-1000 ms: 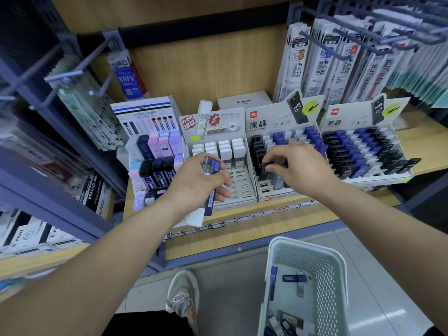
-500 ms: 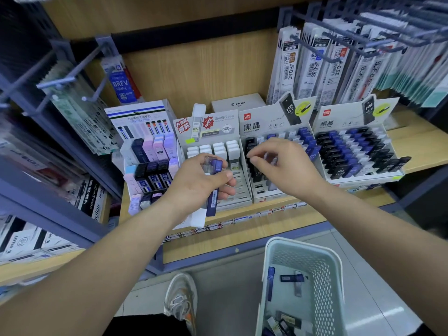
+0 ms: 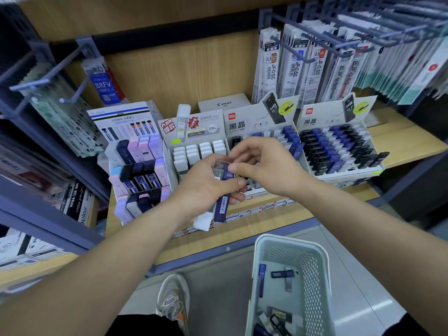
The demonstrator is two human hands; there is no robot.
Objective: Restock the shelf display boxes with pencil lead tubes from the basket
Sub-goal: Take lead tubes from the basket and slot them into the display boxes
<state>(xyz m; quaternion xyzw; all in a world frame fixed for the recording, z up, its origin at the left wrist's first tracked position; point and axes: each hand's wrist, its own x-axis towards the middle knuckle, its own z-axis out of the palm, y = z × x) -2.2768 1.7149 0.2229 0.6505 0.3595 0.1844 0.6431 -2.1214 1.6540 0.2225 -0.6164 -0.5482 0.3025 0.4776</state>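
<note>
My left hand [image 3: 206, 187] grips a small bundle of lead tubes [image 3: 223, 202], blue, clear and white, in front of the shelf. My right hand [image 3: 266, 168] has come across to it and pinches the top of a blue tube in the bundle. Behind the hands stand the display boxes: one with white tubes [image 3: 194, 132], a half-filled black-and-blue box [image 3: 261, 122] partly hidden by my right hand, and a fuller black-and-blue box [image 3: 339, 146] to its right. The pale basket [image 3: 291, 251] sits low at the right with several tubes lying in its bottom.
A tiered pastel lead display [image 3: 138, 170] stands to the left of the boxes. Refill packs hang on hooks [image 3: 315, 57] above right and on pegs [image 3: 55, 93] at the left. My shoe [image 3: 173, 299] is on the floor below the wooden shelf edge [image 3: 266, 219].
My right hand left the half-filled black-and-blue box and moved left to the bundle in my left hand, now pinching a blue tube there. My left hand stayed nearly still.
</note>
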